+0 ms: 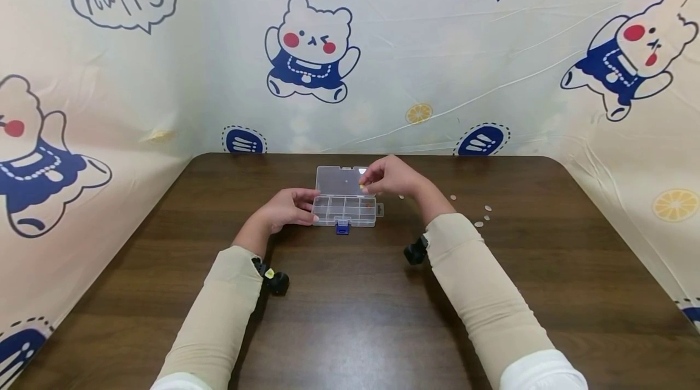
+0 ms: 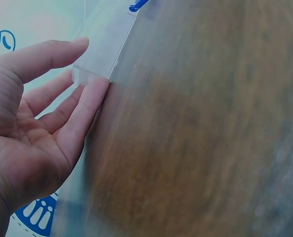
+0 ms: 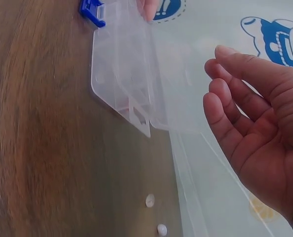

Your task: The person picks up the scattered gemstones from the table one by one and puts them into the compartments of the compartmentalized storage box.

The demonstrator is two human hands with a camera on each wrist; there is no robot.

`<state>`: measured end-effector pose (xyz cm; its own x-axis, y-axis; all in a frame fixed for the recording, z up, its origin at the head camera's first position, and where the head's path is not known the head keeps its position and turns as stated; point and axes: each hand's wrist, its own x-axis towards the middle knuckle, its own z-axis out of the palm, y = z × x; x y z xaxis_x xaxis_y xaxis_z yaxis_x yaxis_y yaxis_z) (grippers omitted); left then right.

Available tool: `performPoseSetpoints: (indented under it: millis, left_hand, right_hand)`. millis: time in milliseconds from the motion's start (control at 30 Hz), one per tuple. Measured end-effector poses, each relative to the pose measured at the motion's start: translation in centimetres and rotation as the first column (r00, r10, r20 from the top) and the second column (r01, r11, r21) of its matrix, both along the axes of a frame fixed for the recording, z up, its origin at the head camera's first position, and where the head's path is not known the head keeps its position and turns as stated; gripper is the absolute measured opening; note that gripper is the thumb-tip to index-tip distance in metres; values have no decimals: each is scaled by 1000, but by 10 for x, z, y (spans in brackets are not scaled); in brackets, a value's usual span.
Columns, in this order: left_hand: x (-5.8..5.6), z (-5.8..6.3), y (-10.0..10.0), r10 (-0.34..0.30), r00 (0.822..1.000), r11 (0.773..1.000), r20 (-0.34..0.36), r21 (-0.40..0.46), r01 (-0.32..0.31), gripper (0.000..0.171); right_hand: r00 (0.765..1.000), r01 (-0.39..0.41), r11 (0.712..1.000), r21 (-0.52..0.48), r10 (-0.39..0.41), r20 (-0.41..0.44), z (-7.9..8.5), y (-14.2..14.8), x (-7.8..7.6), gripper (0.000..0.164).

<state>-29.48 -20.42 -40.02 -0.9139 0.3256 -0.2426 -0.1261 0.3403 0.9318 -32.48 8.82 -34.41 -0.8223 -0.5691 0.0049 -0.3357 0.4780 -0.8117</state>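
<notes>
A clear plastic compartment box [image 1: 344, 218] lies on the table, its lid [image 1: 336, 180] raised at the back and its blue latch [image 1: 342, 228] at the front. My left hand [image 1: 287, 208] rests against the box's left end. In the left wrist view, its fingers [image 2: 89, 98] are fairly straight and touch the end near a corner. Above the lid's right side, my right hand [image 1: 391, 175] pinches a tiny yellow piece [image 1: 361, 186] between thumb and fingertips. The right wrist view hides that piece. A reddish speck [image 1: 368, 205] shows in a right-hand compartment.
Several small pale discs [image 1: 488, 208] lie scattered on the table right of the box; in the right wrist view a pale disc [image 3: 149, 200] lies beyond the box's end tab. A printed cloth [image 1: 394, 74] hangs behind the brown wooden table [image 1: 350, 317].
</notes>
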Motion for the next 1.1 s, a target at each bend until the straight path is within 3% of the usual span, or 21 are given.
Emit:
performPoseSetpoints:
  millis: [333,800,1100]
  left_hand:
    - [0,0,0,21,1000,1000,11,11,-21,71]
    - [2,2,2,25,1000,1000,5,-2,-25,70]
    - [2,1,2,16,1000,1000,3,7,-16,71]
  right_hand:
    - [999,-38,999,31,38,-18,-10,-17,-7,13]
    - [999,-15,995,99,18,-28,-25,-33,-17,12]
    - [1000,-6,994,111,7,-2,-31,-34,-16,11]
